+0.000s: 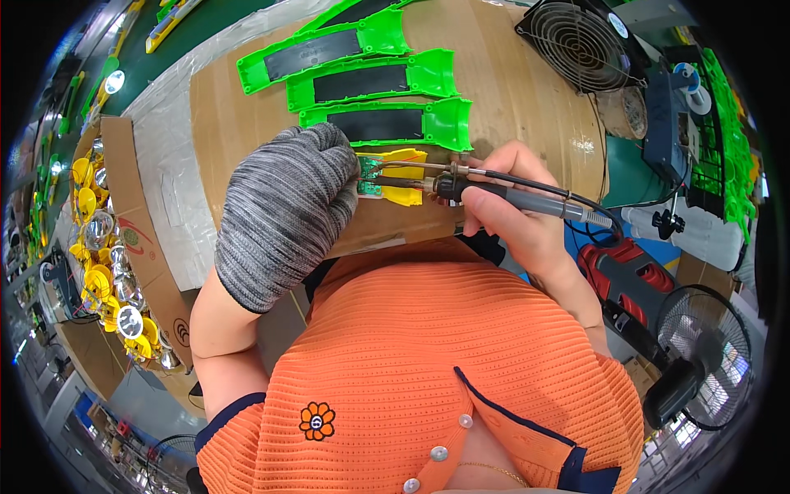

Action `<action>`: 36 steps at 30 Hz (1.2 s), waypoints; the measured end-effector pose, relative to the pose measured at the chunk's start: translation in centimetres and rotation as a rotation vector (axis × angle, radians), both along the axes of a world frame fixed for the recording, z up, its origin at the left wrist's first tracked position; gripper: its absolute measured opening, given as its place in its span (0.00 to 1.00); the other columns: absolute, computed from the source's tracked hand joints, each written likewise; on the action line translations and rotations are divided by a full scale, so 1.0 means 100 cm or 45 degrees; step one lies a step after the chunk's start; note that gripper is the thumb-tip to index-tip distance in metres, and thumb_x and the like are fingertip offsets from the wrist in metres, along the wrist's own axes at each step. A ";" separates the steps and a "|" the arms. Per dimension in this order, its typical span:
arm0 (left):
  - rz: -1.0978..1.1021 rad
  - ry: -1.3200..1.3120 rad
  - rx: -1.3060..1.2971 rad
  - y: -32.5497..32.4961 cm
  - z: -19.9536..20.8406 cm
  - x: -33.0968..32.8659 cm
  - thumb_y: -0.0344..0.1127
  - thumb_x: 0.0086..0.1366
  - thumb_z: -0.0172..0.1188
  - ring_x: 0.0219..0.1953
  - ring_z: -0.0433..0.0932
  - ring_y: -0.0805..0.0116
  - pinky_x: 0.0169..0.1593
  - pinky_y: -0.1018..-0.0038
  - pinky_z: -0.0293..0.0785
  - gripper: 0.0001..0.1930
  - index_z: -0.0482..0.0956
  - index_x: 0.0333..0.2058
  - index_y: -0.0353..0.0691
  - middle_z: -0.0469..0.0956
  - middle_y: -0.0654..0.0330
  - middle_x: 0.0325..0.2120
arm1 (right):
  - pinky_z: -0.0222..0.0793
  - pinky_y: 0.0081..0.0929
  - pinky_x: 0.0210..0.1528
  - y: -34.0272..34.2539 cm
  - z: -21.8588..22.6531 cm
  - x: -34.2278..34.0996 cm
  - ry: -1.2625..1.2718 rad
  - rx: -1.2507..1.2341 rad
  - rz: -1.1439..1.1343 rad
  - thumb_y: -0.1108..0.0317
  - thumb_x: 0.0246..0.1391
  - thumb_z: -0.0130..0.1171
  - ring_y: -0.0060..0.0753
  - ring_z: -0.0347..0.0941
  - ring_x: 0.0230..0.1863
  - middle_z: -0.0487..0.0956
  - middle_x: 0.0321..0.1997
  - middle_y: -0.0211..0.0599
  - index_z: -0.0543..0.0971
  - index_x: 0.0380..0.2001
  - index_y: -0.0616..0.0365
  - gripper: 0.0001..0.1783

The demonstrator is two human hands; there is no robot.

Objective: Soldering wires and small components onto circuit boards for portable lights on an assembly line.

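My left hand (288, 206), in a grey knitted glove, is closed at the left end of a small green circuit board (369, 169). Yellow plastic pieces (403, 197) stick out from the board's right side. In my right hand (527, 226), which is bare, lies a grey soldering iron (522, 200). A thin metal feed tube (428, 166) with a black cable runs along it. Its tip reaches left to the board, where touching or just above it is hard to tell. My left fingertips are hidden behind the glove's curled back.
Several green plastic casings (448, 125) with black panels lie beyond my hands on a cardboard sheet (510, 74). A black fan (572, 41) stands at the far right, near a solder wire spool (693, 89). At left, a carton (136, 222) adjoins yellow-rimmed reflectors (97, 281).
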State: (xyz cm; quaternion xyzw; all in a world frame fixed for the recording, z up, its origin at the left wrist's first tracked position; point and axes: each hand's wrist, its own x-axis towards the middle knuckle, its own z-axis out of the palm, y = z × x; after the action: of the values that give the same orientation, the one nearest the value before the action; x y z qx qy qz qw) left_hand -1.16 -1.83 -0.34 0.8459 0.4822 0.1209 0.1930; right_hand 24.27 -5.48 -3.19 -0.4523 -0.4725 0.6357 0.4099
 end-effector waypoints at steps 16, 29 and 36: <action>-0.093 0.142 0.038 0.001 0.011 0.006 0.27 0.54 0.64 0.37 0.79 0.54 0.42 0.63 0.76 0.05 0.80 0.31 0.39 0.80 0.57 0.34 | 0.63 0.21 0.22 0.000 -0.006 0.031 0.327 0.125 -0.422 0.73 0.58 0.58 0.21 0.65 0.17 0.71 0.21 0.32 0.68 0.37 0.61 0.09; -0.213 0.063 0.370 0.004 0.015 0.024 0.28 0.52 0.65 0.46 0.77 0.58 0.52 0.60 0.70 0.11 0.80 0.36 0.46 0.80 0.64 0.38 | 0.65 0.25 0.26 0.003 -0.021 0.048 0.421 0.149 -0.491 0.73 0.58 0.57 0.25 0.65 0.19 0.71 0.23 0.35 0.69 0.38 0.60 0.08; -0.445 0.048 0.518 0.006 -0.015 0.066 0.35 0.51 0.59 0.50 0.75 0.60 0.55 0.57 0.69 0.14 0.81 0.39 0.45 0.80 0.62 0.37 | 0.71 0.40 0.54 0.009 -0.014 0.041 0.368 0.136 -0.525 0.69 0.60 0.53 0.22 0.63 0.20 0.62 0.15 0.24 0.69 0.34 0.59 0.06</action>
State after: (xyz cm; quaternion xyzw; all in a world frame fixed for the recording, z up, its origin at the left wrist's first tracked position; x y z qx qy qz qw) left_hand 5.44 -1.27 -1.83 0.9398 0.2982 0.1644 0.0280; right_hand 28.40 -4.58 -4.58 -0.4211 -0.3397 0.5709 0.6175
